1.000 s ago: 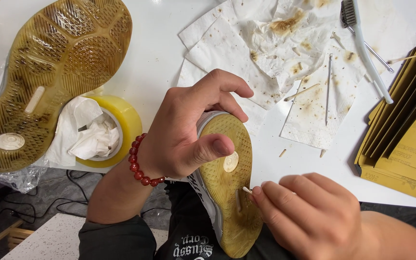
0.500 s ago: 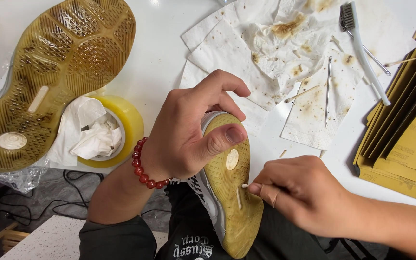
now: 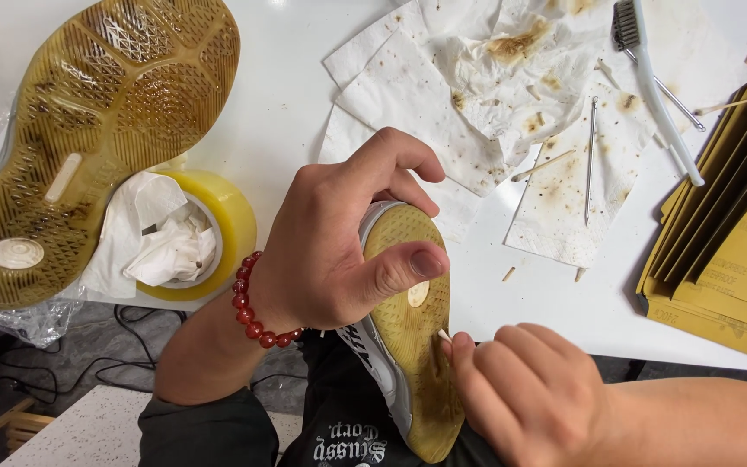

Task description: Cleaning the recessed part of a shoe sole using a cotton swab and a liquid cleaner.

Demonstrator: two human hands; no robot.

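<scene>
My left hand (image 3: 339,246), with a red bead bracelet at the wrist, grips a shoe (image 3: 417,346) held sole up over my lap, thumb pressed on the yellowed sole. My right hand (image 3: 529,393) pinches a small wooden stick (image 3: 444,335) whose tip touches the sole's middle groove. Most of the stick is hidden in my fingers. A second shoe (image 3: 88,130) lies sole up on the white table at the left, its yellowed tread facing me.
A yellow tape roll (image 3: 231,229) stuffed with white tissue sits beside the second shoe. Stained paper towels (image 3: 494,95), a thin metal pick (image 3: 590,160), a white brush (image 3: 650,78) and broken stick bits lie at the back right. Sandpaper sheets (image 3: 737,251) are stacked at the right edge.
My right hand has slid down and left along the sole with the stick. The left hand keeps its grip, and the shoe has barely moved.
</scene>
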